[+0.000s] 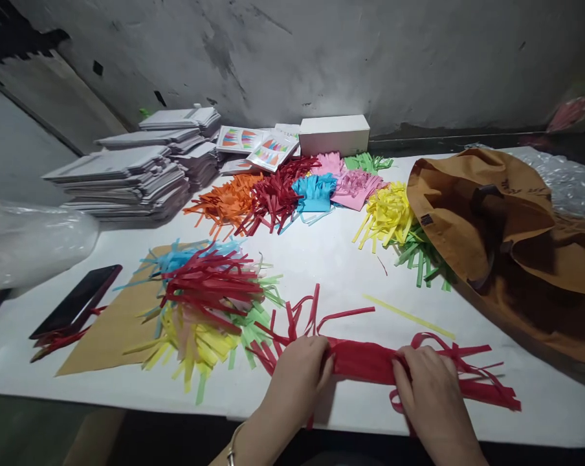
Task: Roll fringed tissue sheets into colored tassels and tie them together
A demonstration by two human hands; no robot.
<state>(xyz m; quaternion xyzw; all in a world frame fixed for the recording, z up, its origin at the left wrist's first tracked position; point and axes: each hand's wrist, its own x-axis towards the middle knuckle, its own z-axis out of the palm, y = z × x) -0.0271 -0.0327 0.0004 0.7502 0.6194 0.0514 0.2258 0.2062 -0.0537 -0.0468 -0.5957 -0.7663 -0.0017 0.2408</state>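
Near the table's front edge, a red tissue-paper piece [365,361] with strips fringed at both ends stretches between my hands. My left hand [302,369] pinches its left end, thumb and fingers closed. At the other end my right hand [426,382] grips it the same way. Loose red strips stick out beyond both hands, and some curl up from the table. To the left lies a pile of fringed tissue paper [209,285] in red, blue, yellow and green, resting on a brown card sheet [112,323]. A thin yellow strip [409,316] lies just beyond the red piece.
Further back are orange [231,197], dark red [283,194], blue [316,192], pink and yellow [389,210] fringed bundles. Stacked white packets [127,175] and a white box [334,134] stand along the wall. A phone [79,301] lies left; a brown bag [481,213] bulks at right.
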